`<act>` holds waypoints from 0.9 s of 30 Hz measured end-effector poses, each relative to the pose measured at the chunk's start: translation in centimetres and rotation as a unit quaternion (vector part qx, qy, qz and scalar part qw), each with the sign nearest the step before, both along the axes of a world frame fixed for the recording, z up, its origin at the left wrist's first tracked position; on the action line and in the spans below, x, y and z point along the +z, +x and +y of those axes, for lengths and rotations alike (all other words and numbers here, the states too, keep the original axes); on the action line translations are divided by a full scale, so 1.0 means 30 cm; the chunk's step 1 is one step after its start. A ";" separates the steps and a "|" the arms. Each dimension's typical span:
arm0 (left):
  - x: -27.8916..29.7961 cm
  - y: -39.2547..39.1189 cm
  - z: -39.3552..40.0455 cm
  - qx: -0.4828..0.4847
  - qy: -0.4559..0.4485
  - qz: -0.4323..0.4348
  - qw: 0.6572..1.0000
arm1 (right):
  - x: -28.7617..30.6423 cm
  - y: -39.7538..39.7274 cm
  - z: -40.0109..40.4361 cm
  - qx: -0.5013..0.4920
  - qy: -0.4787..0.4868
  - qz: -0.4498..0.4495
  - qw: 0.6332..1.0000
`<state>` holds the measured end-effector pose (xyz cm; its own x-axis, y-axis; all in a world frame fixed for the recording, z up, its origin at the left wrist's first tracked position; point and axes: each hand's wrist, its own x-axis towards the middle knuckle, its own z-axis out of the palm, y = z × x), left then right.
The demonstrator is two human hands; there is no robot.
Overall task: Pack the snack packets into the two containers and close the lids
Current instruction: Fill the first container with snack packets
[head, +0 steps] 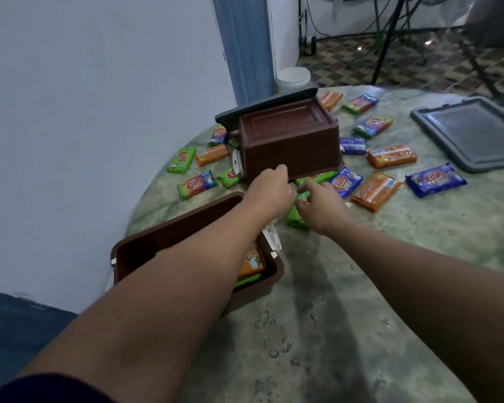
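Left hand (269, 186) curls its fingers on the lower rim of the upturned brown container (288, 141), which lies over loose packets. Right hand (317, 203) hangs half-curled over a green packet (296, 218), grip not clear. Near container (146, 248) sits open, a few packets inside. More snack packets (392, 155) lie scattered over the worktop (361, 286); one grey lid (472, 132) flat at right. Best lift the upturned box straight up, then turn it upright beside the heap.

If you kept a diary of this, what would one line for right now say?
left hand: at upturned container rim | right hand: touching green packet | near container: open, partly filled
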<state>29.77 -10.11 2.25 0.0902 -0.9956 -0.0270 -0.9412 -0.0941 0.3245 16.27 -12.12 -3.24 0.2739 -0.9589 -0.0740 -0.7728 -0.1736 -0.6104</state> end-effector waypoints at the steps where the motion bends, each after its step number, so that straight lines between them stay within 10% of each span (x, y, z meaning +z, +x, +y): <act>1: -0.010 -0.010 -0.020 0.013 0.022 -0.022 0.999 | -0.006 -0.005 -0.013 0.003 0.010 0.010 1.000; 14: -0.141 -0.047 -0.149 -0.006 0.378 -0.227 0.897 | -0.107 -0.038 -0.069 0.080 0.072 0.151 0.983; 27: -0.117 -0.053 -0.118 0.057 0.174 -0.134 0.974 | -0.064 -0.055 -0.026 0.071 0.016 0.243 0.967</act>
